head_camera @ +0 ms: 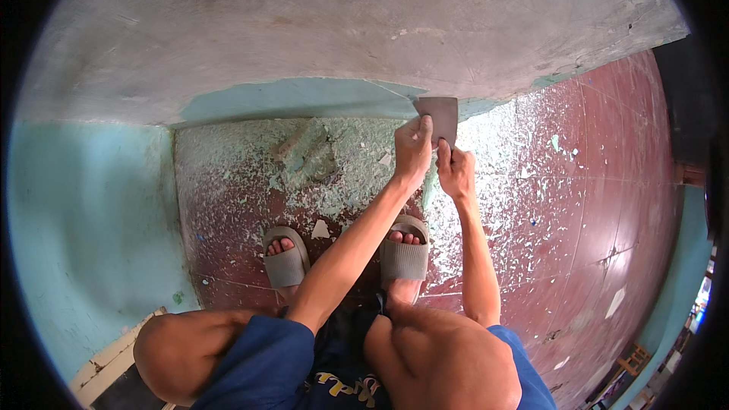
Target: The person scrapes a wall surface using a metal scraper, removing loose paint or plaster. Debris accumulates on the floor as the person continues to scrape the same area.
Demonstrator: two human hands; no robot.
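Observation:
My left hand point(413, 151) and my right hand point(457, 173) both grip a flat, brownish-grey rectangular plate point(441, 117), which looks like a scraper blade. The left thumb lies on its left side, and the right thumb presses near its lower edge. The plate's top edge is at the lower part of the wall point(319, 23), where bare grey plaster borders a remaining strip of pale green-blue paint point(296, 97). Whether the plate's edge touches the wall is hard to tell. The fingers behind the plate are partly hidden.
Paint flakes point(364, 154) and dust cover the red tiled floor point(615, 193) along the wall's foot. A green-blue side wall point(91, 210) stands on the left. Two grey slide sandals point(404, 259) are on my feet, below my bent knees. A larger pale chip point(320, 229) lies between them.

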